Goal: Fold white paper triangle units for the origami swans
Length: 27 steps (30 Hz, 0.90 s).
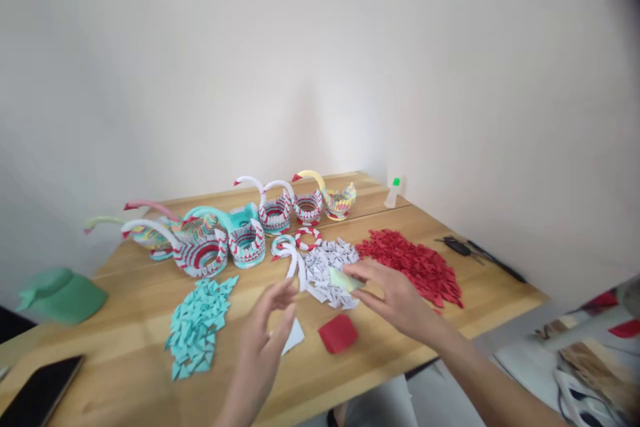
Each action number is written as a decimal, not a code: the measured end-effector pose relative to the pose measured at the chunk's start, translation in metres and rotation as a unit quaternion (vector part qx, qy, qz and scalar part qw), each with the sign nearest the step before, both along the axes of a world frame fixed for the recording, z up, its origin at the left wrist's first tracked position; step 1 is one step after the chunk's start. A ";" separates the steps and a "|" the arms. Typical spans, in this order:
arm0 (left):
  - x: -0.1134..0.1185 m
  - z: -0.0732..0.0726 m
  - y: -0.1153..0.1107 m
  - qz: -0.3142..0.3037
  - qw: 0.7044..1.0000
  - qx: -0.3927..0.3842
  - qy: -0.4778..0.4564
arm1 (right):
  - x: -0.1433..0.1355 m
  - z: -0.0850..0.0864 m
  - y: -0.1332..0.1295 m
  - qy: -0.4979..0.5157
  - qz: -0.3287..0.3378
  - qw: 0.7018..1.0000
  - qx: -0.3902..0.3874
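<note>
Between the thumb and fingers of my right hand [397, 297] is a piece of pale green paper [343, 278], held over the white pile. My left hand [265, 327] hovers above the table's front, fingers curved and thumb apart, with nothing seen in it. Partly behind its thumb lies a white paper sheet [295, 336]. A red square stack of paper [339, 333] rests between the two hands. Folded white triangles [327, 263] and folded red triangles [417, 263] form heaps beyond my right hand. Turquoise folded triangles [197, 327] lie left of my left hand.
Several folded-paper swans [200, 255] stand along the back left. Near them are a red-and-white ring [309, 239] and white curved neck pieces [295, 265]. A green container [65, 295] and a phone [43, 390] sit left; a glue bottle [393, 193] and keys [457, 246] lie right.
</note>
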<state>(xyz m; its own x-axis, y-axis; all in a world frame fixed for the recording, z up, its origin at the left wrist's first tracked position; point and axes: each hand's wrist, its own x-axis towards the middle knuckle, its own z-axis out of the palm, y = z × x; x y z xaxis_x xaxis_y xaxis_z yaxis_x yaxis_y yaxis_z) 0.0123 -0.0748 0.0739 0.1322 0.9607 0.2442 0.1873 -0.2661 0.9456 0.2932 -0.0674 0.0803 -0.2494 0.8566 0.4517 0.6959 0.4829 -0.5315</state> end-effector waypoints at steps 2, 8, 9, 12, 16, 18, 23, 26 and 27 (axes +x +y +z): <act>0.016 -0.014 0.019 -0.068 0.995 -0.055 -0.052 | -0.018 0.000 -0.004 -0.041 0.027 0.999 0.023; 0.028 -0.040 0.041 -0.205 0.927 -0.213 -0.229 | -0.061 -0.009 -0.002 -0.060 0.103 0.992 0.049; 0.025 -0.041 0.040 -0.207 0.921 -0.223 -0.241 | -0.065 -0.012 -0.001 -0.058 0.104 0.991 0.055; 0.015 -0.043 0.038 -0.198 0.911 -0.246 -0.265 | -0.072 -0.020 0.004 -0.055 0.095 0.993 0.050; 0.009 -0.049 0.042 -0.186 0.911 -0.244 -0.274 | -0.078 -0.030 0.010 -0.029 0.078 0.995 0.051; 0.009 -0.052 0.043 -0.179 0.917 -0.235 -0.269 | -0.081 -0.033 0.011 -0.020 0.072 0.996 0.054; 0.011 -0.054 0.039 -0.164 0.917 -0.240 -0.272 | -0.088 -0.038 0.010 -0.008 0.053 0.997 0.054; 0.013 -0.053 0.036 -0.152 0.923 -0.236 -0.263 | -0.088 -0.041 0.010 -0.002 0.048 0.998 0.049; 0.014 -0.053 0.036 -0.148 0.927 -0.230 -0.255 | -0.088 -0.042 0.011 0.000 0.046 0.998 0.045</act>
<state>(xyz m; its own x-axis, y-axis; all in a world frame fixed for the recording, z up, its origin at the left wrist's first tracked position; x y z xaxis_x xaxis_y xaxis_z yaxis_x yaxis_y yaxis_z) 0.0261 -0.0390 0.0210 0.3867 0.9188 -0.0795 -0.3321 0.2192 0.9174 0.2054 -0.0569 0.0378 -0.3253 0.7855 0.5265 0.6462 0.5912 -0.4827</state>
